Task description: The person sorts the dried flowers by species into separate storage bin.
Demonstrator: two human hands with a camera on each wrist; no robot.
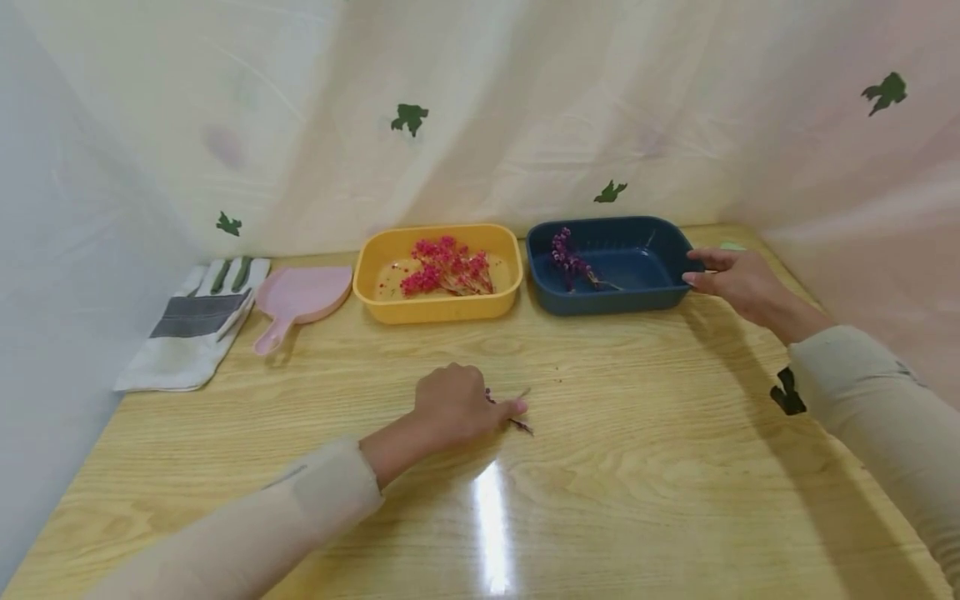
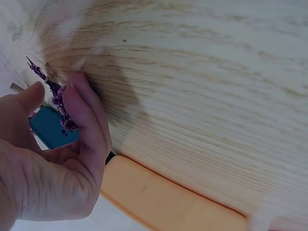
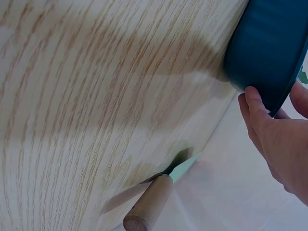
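My left hand (image 1: 457,404) is low over the middle of the table, pinching a small sprig of purple dried flowers (image 2: 57,98) between thumb and fingers. In the head view the hand covers most of that sprig. At the back right, my right hand (image 1: 746,283) grips the right end of a dark blue tray (image 1: 615,302), thumb and fingers at its rim. Another purple flower sprig (image 1: 570,257) lies inside this tray, toward its left end. Beside it stands a yellow tray (image 1: 435,312) holding pink dried flowers (image 1: 450,268).
A pink dustpan-shaped scoop (image 1: 303,292) and a white-and-grey glove (image 1: 191,321) lie at the back left. Near the right edge is a tool with a wooden handle (image 3: 149,204) and pale green blade (image 3: 185,167). Pale curtains (image 1: 480,108) hang behind the wooden table (image 1: 637,467).
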